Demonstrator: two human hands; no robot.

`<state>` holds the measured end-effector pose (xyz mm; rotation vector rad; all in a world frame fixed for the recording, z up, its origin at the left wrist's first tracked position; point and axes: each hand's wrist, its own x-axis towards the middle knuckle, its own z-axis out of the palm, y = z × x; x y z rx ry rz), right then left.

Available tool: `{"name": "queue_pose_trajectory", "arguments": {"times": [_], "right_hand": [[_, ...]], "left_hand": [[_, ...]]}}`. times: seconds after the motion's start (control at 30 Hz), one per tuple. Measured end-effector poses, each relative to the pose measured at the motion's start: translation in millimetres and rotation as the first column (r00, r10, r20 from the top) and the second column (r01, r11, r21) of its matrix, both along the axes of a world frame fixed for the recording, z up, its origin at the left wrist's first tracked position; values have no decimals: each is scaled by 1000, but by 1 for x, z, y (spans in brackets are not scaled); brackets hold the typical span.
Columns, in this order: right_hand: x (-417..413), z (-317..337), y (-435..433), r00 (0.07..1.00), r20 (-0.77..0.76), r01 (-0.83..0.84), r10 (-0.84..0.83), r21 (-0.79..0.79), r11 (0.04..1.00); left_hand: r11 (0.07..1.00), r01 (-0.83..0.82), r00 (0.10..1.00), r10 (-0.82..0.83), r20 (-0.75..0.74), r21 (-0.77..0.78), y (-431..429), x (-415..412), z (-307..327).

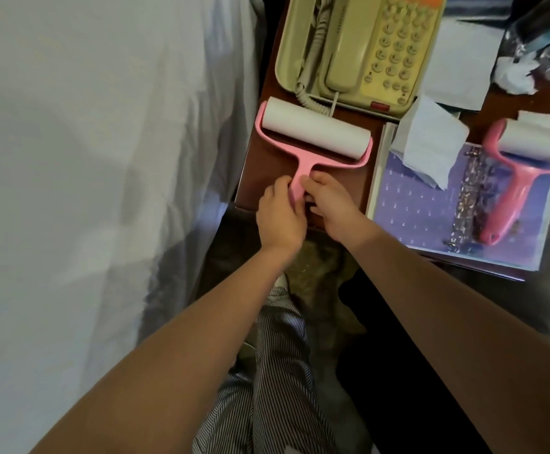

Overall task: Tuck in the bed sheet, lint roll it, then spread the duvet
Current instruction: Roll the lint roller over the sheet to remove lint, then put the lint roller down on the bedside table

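Bedside tabletop (pixel 267 165) carries the roller (pixel 316 129), lying flat with its paper drum toward 12 o'clock and its pink handle toward 6 o'clock. The phone (pixel 349 44) sits just beyond the drum at 12 o'clock. A spare roller (pixel 522 178) rests on a binder (pixel 414 208) at 3 o'clock. The sheet (pixel 87 158) covers the bed at 9 o'clock.

Both hands are together on the handle: the left hand (pixel 280 217) pinches it from 9 o'clock, the right hand (pixel 332 208) from 3 o'clock.

Step in hand, by judgement: picking up the roller. Take one full grip round the handle. Lift straight up so the drum clears the phone. Carry it toward 9 o'clock, to the sheet.
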<state>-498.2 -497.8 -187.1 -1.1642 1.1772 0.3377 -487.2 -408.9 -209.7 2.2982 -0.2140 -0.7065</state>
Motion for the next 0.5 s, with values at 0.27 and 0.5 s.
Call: {"name": "queue_pose_trajectory", "arguments": {"times": [0.27, 0.5], "right_hand": [[-16, 9, 16, 992, -127, -36, 11, -197, 980], [-9, 65, 52, 998, -29, -68, 61, -409, 910]], "left_hand": [[999, -34, 997, 35, -63, 17, 13, 5, 23], [988, -145, 989, 143, -36, -57, 45, 28, 74]]}}
